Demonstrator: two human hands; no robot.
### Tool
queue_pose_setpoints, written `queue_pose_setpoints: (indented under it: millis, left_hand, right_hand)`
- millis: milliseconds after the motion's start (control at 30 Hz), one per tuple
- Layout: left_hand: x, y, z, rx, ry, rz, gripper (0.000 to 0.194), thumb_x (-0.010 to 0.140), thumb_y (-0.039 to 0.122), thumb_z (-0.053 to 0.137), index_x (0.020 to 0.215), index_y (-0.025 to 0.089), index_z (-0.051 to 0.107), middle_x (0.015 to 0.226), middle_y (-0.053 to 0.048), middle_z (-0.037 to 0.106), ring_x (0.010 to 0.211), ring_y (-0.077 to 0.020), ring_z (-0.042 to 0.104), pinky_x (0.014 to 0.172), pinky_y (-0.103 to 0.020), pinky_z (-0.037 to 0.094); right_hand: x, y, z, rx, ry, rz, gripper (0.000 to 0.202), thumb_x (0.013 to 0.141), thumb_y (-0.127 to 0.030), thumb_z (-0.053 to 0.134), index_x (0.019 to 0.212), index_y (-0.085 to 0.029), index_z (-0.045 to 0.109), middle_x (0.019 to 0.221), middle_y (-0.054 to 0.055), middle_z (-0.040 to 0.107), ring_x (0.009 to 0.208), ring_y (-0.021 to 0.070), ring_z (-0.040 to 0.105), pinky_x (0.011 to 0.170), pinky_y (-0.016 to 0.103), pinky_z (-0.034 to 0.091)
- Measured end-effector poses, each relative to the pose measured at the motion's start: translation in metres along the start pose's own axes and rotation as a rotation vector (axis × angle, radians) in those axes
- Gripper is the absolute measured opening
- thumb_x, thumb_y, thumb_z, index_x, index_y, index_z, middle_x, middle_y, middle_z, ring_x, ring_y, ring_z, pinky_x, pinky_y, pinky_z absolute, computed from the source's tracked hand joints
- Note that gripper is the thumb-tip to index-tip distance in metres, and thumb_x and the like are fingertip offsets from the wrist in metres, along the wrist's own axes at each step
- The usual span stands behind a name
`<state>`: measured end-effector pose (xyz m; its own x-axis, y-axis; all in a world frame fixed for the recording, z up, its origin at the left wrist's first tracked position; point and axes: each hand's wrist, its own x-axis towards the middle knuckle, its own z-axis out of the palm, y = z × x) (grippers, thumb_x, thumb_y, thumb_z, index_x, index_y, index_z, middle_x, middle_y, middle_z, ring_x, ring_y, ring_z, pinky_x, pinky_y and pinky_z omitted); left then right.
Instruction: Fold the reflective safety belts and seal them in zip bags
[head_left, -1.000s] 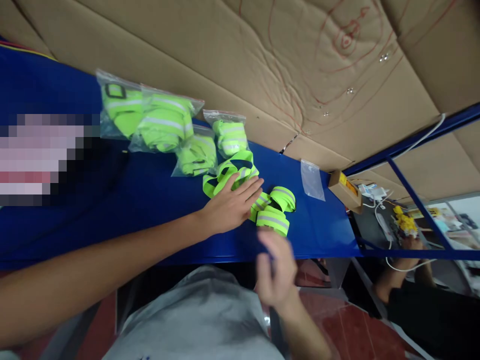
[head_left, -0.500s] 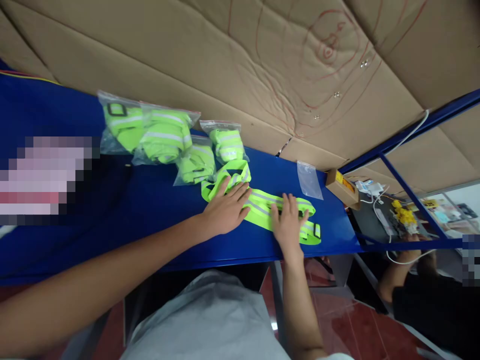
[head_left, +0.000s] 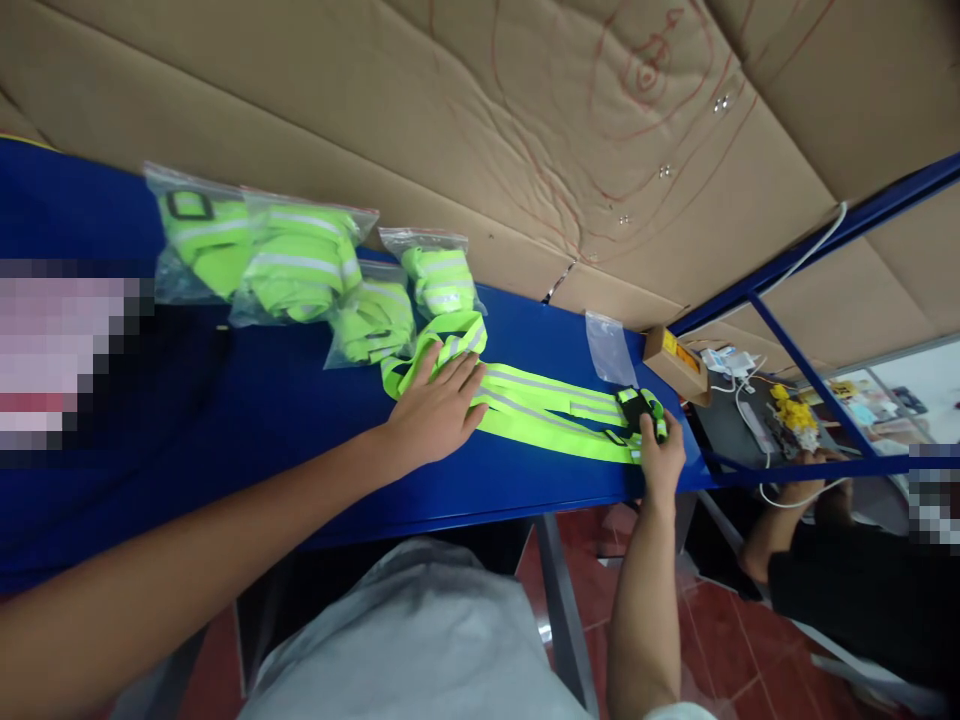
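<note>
A neon-yellow reflective belt (head_left: pixel 555 400) with silver stripes lies stretched across the blue table, its left part looped and bunched. My left hand (head_left: pixel 439 405) rests flat on that looped part, fingers out, pressing it to the tabletop. At the belt's far right end, my right hand (head_left: pixel 661 455) is closed around the strap beside a black buckle (head_left: pixel 636 410). Its fingertips are partly hidden by the strap. A small black slider (head_left: pixel 615 437) shows on the lower strand, left of my right hand.
Several clear zip bags (head_left: pixel 292 265) with folded neon belts lie along the cardboard wall (head_left: pixel 300 120). A flat clear bag (head_left: pixel 609 345) and a small carton (head_left: pixel 675 365) lie at the back right. Beyond the blue frame (head_left: pixel 817 385), another person's hands (head_left: pixel 814 470) work near yellow items.
My right hand has gone from lying open on the belt's middle to gripping its right end. The strands now run longer and straighter to the right. My left hand stays on the loops.
</note>
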<state>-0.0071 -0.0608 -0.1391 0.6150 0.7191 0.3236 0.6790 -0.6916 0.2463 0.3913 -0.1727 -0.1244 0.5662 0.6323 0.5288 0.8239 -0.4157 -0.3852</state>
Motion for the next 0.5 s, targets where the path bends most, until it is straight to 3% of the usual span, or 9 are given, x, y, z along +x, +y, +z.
queue_pose_setpoints:
  millis: [100,167,267,333,433,500]
  left_hand:
    - [-0.001,-0.001,0.000,0.003,0.037,0.009,0.059,0.110,0.036,0.032,0.155,0.004,0.052,0.161,-0.023,0.051,0.154,-0.0359,0.045,0.133,-0.065,0.013]
    - [-0.001,-0.001,0.000,-0.003,0.057,0.018,0.057,0.110,0.036,0.034,0.154,0.006,0.054,0.159,-0.022,0.054,0.152,-0.0357,0.047,0.133,-0.064,0.013]
    - [-0.002,-0.002,0.000,0.001,0.078,0.019,0.055,0.110,0.036,0.037,0.152,0.008,0.056,0.157,-0.021,0.056,0.151,-0.0353,0.049,0.134,-0.063,0.013]
    - [-0.002,-0.001,-0.001,0.012,0.071,0.010,0.055,0.110,0.036,0.036,0.152,0.006,0.056,0.157,-0.022,0.055,0.151,-0.0358,0.049,0.134,-0.064,0.014]
    - [-0.002,0.000,-0.004,0.016,0.040,0.004,0.057,0.110,0.036,0.034,0.152,0.004,0.055,0.159,-0.023,0.053,0.151,-0.0360,0.049,0.133,-0.065,0.014]
    - [-0.002,0.001,-0.006,0.014,0.024,0.005,0.056,0.110,0.036,0.035,0.152,0.004,0.055,0.159,-0.023,0.054,0.151,-0.0356,0.049,0.133,-0.065,0.013]
  right_hand:
    - [0.006,0.001,-0.014,-0.017,0.166,0.024,0.072,0.095,-0.061,0.048,0.134,-0.001,0.060,0.135,0.035,0.061,0.129,0.0418,0.059,0.105,0.058,0.047]
    - [0.000,-0.008,-0.020,-0.008,0.216,-0.037,0.062,0.101,-0.053,0.042,0.133,-0.003,0.061,0.138,0.034,0.059,0.135,0.0393,0.055,0.111,0.057,0.042]
    - [-0.015,-0.029,-0.018,0.013,-0.001,-0.254,0.047,0.105,-0.048,0.042,0.121,-0.016,0.071,0.126,0.019,0.071,0.123,0.0295,0.065,0.111,0.048,0.045]
    - [-0.020,-0.038,-0.012,-0.060,-0.178,-0.331,0.048,0.101,-0.056,0.052,0.128,-0.021,0.071,0.135,0.016,0.070,0.129,0.0312,0.063,0.114,0.051,0.042]
    - [-0.020,-0.035,-0.001,-0.182,-0.212,-0.162,0.075,0.093,-0.066,0.058,0.151,-0.019,0.055,0.152,0.022,0.058,0.138,0.0391,0.055,0.113,0.059,0.040]
    - [-0.019,-0.024,0.004,-0.170,-0.137,-0.010,0.077,0.092,-0.064,0.058,0.151,-0.015,0.053,0.143,0.025,0.062,0.129,0.0397,0.059,0.103,0.056,0.046]
